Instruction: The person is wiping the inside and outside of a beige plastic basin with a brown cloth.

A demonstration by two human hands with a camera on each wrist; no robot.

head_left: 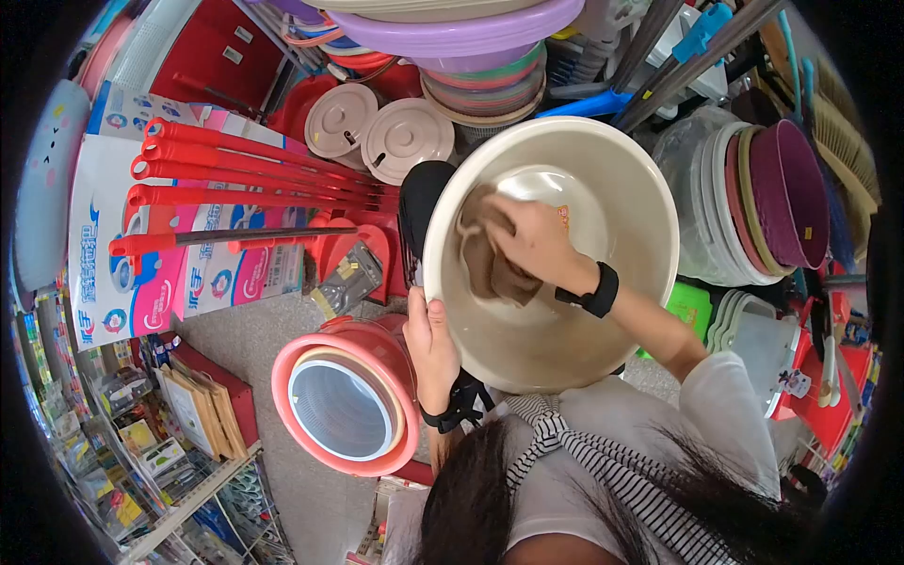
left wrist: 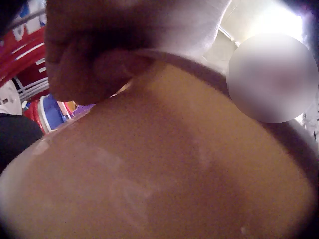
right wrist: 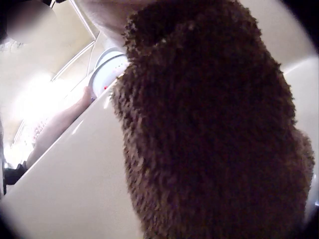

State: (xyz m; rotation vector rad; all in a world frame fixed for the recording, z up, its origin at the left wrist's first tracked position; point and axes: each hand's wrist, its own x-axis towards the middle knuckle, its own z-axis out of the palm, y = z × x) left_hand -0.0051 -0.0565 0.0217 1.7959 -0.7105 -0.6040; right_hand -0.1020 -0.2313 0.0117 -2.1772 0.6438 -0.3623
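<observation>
A large cream plastic basin [head_left: 574, 353] is tilted toward me in front of the body. My left hand [head_left: 432, 350] grips its rim at the left, thumb at the edge; the left wrist view shows the fingers bent over the rim above the basin's outer wall [left wrist: 124, 174]. Inside the basin, my right hand [head_left: 539, 243] pinches a brown cloth [head_left: 499, 273] against the left inner wall. Seen from the right wrist, the fluffy cloth [right wrist: 209, 124] fills most of the picture and hides the fingertips. An orange label [head_left: 563, 217] sticks to the basin's bottom.
Below left stands a pink bucket [head_left: 282, 400] with a white basket [head_left: 341, 407] nested in it. Red-handled poles [head_left: 254, 160] lie beside printed cartons [head_left: 122, 226]. Stacked basins [head_left: 490, 42] stand behind, more tubs [head_left: 789, 193] at the right. A shelf of small goods [head_left: 141, 452] is lower left.
</observation>
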